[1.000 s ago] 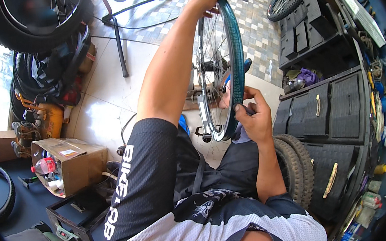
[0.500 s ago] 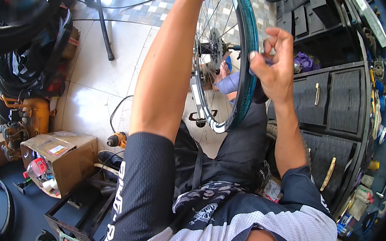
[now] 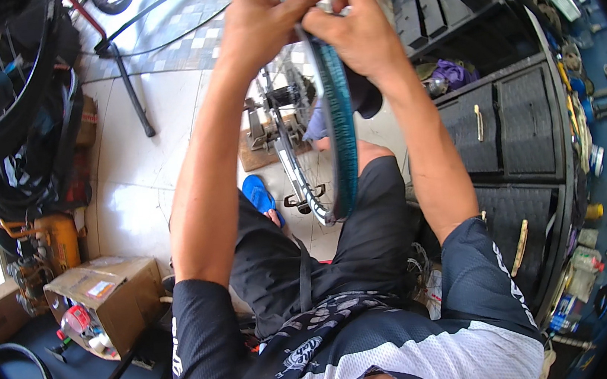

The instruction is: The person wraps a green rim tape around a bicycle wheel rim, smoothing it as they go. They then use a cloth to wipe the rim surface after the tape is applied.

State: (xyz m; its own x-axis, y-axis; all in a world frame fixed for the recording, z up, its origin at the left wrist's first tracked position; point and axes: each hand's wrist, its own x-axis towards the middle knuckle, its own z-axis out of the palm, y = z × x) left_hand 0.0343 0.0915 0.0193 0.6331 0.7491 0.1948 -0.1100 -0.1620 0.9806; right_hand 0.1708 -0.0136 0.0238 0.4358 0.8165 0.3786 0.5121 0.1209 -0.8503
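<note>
Spoked silver bicycle wheel rim with teal rim tape (image 3: 339,122), upright at twelve o'clock over lap, pinched at its top by left hand (image 3: 258,22) and right hand (image 3: 356,26), fingers pressed together on tape; judged light, stiff, tape pliable, best gripped at rim edges.

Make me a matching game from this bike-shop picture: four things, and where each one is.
Things:
1 bicycle wheel
2 cardboard box
3 blue sandal
4 black drawer cabinet

Places:
A on the floor at the person's lower left
B along the person's right side
C held upright by both hands at its top
D on the pale tiles beside the wheel's lower rim

Pairs: 1-C, 2-A, 3-D, 4-B
</note>
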